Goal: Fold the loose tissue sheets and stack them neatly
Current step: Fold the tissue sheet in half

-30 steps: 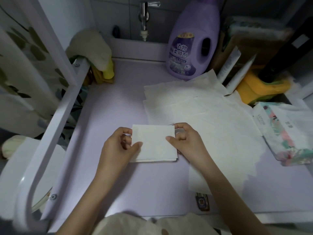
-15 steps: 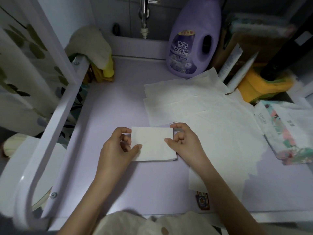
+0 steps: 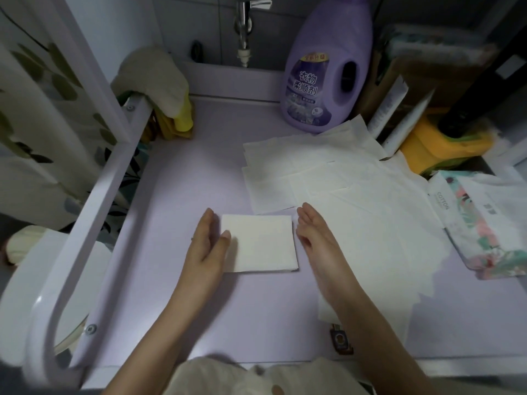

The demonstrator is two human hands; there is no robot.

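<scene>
So, quick update: a second ago both hands were pinching the sides of the folded tissue, and now they've let go. The left hand sits flat against its left edge, fingers straight and together, thumb tip resting on the paper. The right hand stands just beside the right edge, fingers also straight, gripping nothing. I can't tell if it actually touches the paper. To me that reads as squaring up the edges, so this fold looks done and the next sheet is up.

The folded tissue lies flat on the counter well in front of the purple bottle and a bit to its left. It's a neat white rectangle, corners fairly sharp, with thin layers peeking out along the near edge. Can't tell how many are in there. The loose sheets are spread out overlapping between the bottle and the folded one, fanning out to the bottle's right, so there's plenty left to fold.
</scene>
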